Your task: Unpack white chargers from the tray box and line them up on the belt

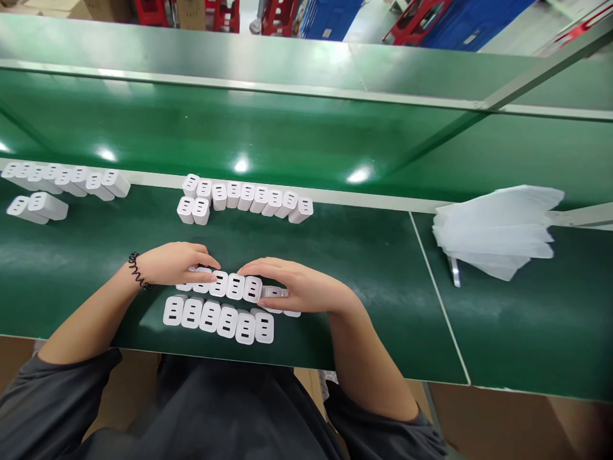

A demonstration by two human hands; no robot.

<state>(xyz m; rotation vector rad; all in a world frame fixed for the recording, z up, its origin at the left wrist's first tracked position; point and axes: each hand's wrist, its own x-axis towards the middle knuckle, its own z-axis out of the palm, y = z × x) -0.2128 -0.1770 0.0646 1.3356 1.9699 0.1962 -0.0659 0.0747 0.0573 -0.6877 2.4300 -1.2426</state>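
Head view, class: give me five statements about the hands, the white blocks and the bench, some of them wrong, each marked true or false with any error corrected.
1. The left hand and the right hand are both at one row of white blocks. True.
2. The black coiled band is on the right wrist. False: it is on the left wrist.
3. The front row, nearest the person, has six blocks. True.
4. The fanned white sheets lie between the hands. False: they are off to the right.
5. The green bench has no blocks beyond the hands. False: more blocks stand there, such as the back group.
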